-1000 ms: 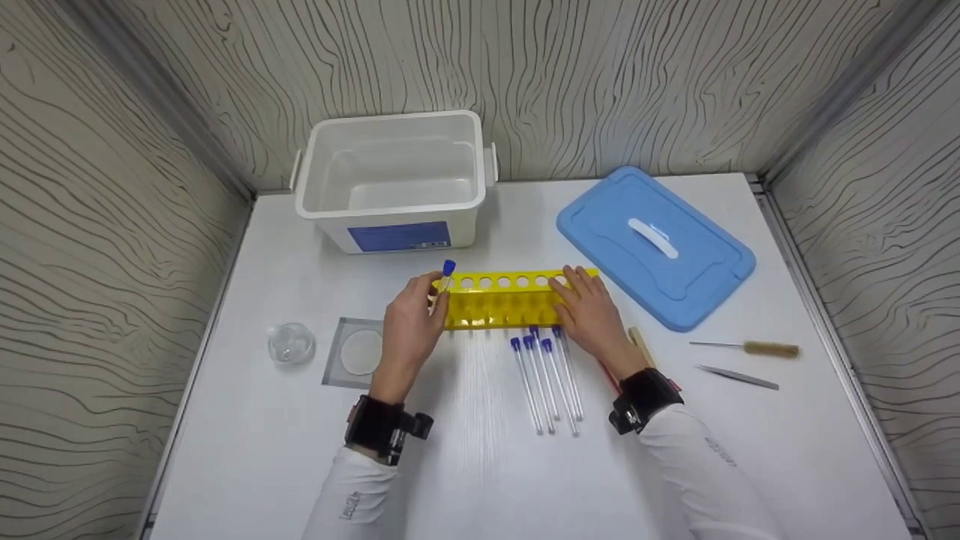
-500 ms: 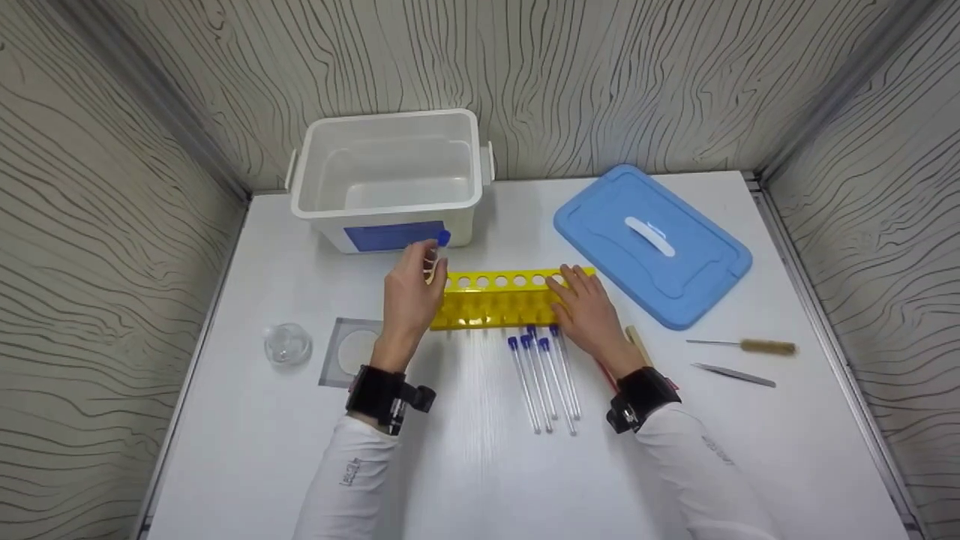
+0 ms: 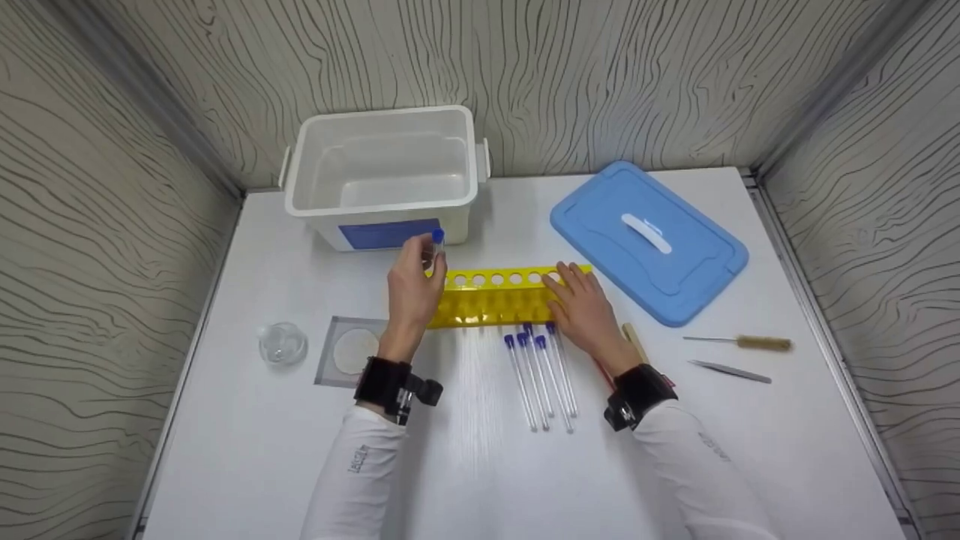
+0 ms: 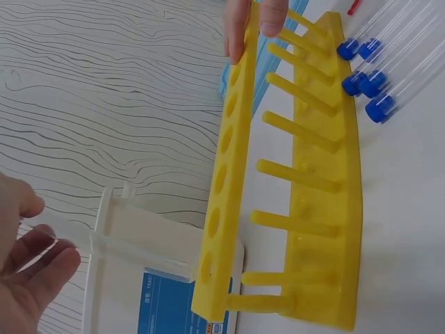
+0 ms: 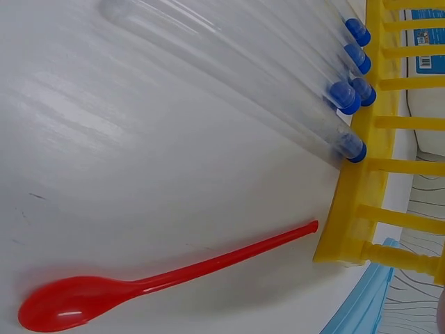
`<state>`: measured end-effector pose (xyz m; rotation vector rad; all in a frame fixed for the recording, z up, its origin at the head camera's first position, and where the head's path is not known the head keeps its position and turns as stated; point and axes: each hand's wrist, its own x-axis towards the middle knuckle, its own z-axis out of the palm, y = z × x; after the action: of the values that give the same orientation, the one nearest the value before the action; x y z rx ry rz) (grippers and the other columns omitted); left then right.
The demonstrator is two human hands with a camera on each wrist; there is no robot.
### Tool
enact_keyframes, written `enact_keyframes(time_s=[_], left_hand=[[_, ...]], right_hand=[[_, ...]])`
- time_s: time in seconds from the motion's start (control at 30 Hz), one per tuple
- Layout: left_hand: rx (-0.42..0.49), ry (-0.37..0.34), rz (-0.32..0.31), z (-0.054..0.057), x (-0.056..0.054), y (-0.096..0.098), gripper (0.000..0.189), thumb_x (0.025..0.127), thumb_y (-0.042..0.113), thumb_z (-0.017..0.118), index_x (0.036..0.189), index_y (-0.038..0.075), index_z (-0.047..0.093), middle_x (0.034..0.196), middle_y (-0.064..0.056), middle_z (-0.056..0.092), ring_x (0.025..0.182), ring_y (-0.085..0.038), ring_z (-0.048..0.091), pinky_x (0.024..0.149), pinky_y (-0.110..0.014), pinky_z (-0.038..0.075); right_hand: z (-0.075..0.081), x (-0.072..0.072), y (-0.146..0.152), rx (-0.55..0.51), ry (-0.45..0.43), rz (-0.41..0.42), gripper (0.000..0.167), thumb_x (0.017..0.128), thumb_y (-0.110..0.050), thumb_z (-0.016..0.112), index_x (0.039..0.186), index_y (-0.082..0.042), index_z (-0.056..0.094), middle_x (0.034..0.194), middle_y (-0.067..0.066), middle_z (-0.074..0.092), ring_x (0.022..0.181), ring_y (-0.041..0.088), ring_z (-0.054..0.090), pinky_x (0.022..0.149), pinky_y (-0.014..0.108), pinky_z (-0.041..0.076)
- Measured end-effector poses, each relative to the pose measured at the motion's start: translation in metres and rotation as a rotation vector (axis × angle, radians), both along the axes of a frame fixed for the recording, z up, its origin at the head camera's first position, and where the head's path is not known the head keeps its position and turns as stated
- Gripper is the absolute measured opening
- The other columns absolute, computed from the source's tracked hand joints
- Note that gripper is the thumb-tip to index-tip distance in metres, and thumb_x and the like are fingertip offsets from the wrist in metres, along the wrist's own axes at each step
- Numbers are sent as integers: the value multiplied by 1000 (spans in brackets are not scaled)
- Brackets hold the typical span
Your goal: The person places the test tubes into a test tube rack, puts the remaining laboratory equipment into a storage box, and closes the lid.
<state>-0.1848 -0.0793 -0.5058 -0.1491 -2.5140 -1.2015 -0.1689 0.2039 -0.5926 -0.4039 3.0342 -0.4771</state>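
Note:
My left hand [image 3: 412, 289] pinches a test tube [image 4: 139, 252] just below its blue cap [image 3: 438, 235]. The tube is raised over the left end of the yellow test tube rack [image 3: 491, 304]. In the left wrist view, its lower end overlaps the edge of the rack's perforated top board [image 4: 219, 181]. My right hand [image 3: 589, 311] holds the rack's right end, fingers over the top board and thumb at its front; fingertips [image 4: 237, 42] show there in the left wrist view. Several blue-capped test tubes [image 3: 541, 382] lie in front of the rack.
Behind stands a white bin [image 3: 382, 202], with its blue lid [image 3: 652, 244] to the right. A red spoon [image 5: 83, 299] lies beneath my right forearm. Tweezers [image 3: 731, 371] and a wooden-handled needle [image 3: 763, 343] lie right; a glass jar [image 3: 283, 345] and grey square [image 3: 334, 349] sit left.
My left hand has lifted the test tube from the rack's left end, raising its cap up towards the bin's front. My right hand keeps its place on the rack.

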Motion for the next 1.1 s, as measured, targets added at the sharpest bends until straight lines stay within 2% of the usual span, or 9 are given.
enact_keyframes(time_s=[0.37, 0.63, 0.93, 1.1], left_hand=[[65, -97, 12, -13, -5, 0, 23, 102, 7, 65, 123, 0, 62, 111, -18, 69, 106, -32, 71, 98, -41, 62], [87, -209, 29, -23, -6, -2, 22, 102, 8, 64, 124, 4, 62, 112, -16, 71, 112, -31, 72, 102, -41, 61], [45, -352, 37, -30, -6, -1, 23, 104, 14, 63, 126, 6, 64, 121, -15, 73, 117, -30, 73, 105, -42, 59], [35, -385, 35, -35, -6, -2, 27, 105, 16, 61, 130, 5, 64, 124, -16, 74, 116, -30, 74, 102, -41, 61]], right_hand=[[1, -1, -1, 4, 11, 9, 54, 109, -32, 49, 160, -15, 46, 172, 16, 33, 161, 40, 27, 133, 58, 18], [1, -2, 1, 16, 31, 24, 53, 109, -33, 48, 158, -13, 48, 171, 18, 35, 160, 41, 30, 133, 59, 21], [2, 2, 0, 6, 18, 10, 55, 109, -33, 49, 160, -14, 46, 172, 17, 33, 161, 41, 28, 133, 59, 20], [1, 3, 0, -7, 26, 2, 54, 109, -33, 49, 159, -14, 47, 172, 17, 33, 161, 41, 28, 133, 59, 19]])
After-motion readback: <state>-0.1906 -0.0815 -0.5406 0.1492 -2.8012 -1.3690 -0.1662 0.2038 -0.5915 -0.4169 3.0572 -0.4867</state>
